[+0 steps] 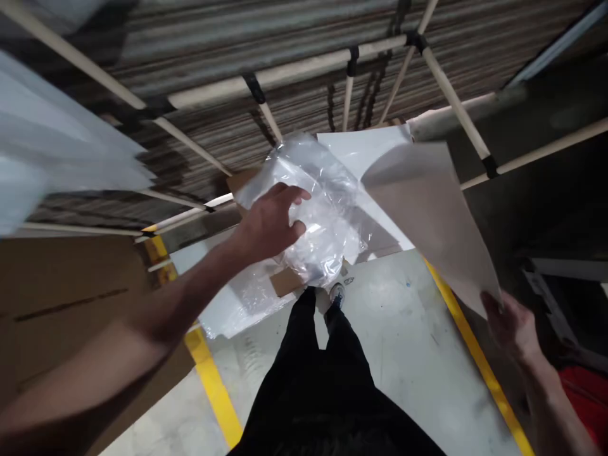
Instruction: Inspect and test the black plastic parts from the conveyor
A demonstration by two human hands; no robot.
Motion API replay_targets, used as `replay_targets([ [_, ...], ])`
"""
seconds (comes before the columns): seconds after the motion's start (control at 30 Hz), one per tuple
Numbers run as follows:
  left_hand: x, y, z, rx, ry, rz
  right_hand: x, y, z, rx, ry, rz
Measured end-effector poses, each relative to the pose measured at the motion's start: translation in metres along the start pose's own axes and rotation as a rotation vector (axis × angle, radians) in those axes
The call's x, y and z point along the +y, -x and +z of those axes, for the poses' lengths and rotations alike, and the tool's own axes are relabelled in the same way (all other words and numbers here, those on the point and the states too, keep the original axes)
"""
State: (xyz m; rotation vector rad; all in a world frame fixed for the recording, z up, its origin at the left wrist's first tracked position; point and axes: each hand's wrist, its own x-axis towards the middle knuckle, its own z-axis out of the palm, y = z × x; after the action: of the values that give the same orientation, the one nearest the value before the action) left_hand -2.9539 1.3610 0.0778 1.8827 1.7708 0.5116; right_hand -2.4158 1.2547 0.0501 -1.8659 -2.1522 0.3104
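Observation:
My left hand (280, 221) is over a heap of clear plastic film (323, 215), its thumb and fingers apart and nothing between them. Whether the fingertips touch the film I cannot tell. Out to the right, my right hand (508, 323) grips the lower corner of a large thin sheet (427, 196), greyish and bent in a curve. White sheets (380, 142) lie beneath the film and reach out on both sides of it. Brown cardboard flaps (285, 282) show at the film's edges.
A frame of pale pipes (294, 71) with black joints stands in front of a corrugated surface (199, 38). Large cardboard (71, 297) is at the left, below whitish sheets (61, 133). Yellow floor lines (475, 351) run on both sides. Something red (582, 399) is at the lower right.

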Motion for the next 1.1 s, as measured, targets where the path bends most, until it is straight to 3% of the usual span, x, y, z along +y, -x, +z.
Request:
replay_targets([
  [0.1,0.015,0.051,-0.015,0.042,0.039,0.015,-0.006,0.051,-0.004,-0.026,-0.093,-0.109],
  [0.17,0.024,0.08,-0.02,0.071,0.048,0.029,-0.017,0.065,0.005,-0.05,-0.112,-0.148],
  [0.27,0.032,0.111,-0.02,0.156,0.069,0.098,-0.034,0.058,0.02,-0.082,-0.13,-0.244],
  [0.37,0.03,0.126,-0.014,0.269,0.108,0.121,-0.048,0.043,0.026,-0.268,-0.136,-0.375],
  [0.53,0.02,0.143,0.011,0.48,0.285,-0.118,-0.064,0.049,0.027,-0.563,-0.031,-0.503],
  [0.6,0.028,0.158,0.025,0.46,0.386,-0.112,-0.073,0.059,0.032,-0.644,-0.002,-0.512],
  [0.7,0.058,0.188,0.044,0.279,0.467,0.104,-0.088,0.068,0.049,-0.722,0.009,-0.463],
  [0.77,0.083,0.209,0.049,0.186,0.386,0.292,-0.095,0.072,0.061,-0.719,0.009,-0.387],
  [0.87,0.113,0.229,0.043,0.181,0.15,0.468,-0.094,0.079,0.073,-0.646,-0.013,-0.284],
  [0.97,0.133,0.224,0.025,0.199,0.06,0.5,-0.092,0.095,0.067,-0.56,-0.021,-0.279],
  [1.1,0.167,0.193,0.004,0.096,0.03,0.537,-0.103,0.118,0.038,-0.474,-0.068,-0.307],
])
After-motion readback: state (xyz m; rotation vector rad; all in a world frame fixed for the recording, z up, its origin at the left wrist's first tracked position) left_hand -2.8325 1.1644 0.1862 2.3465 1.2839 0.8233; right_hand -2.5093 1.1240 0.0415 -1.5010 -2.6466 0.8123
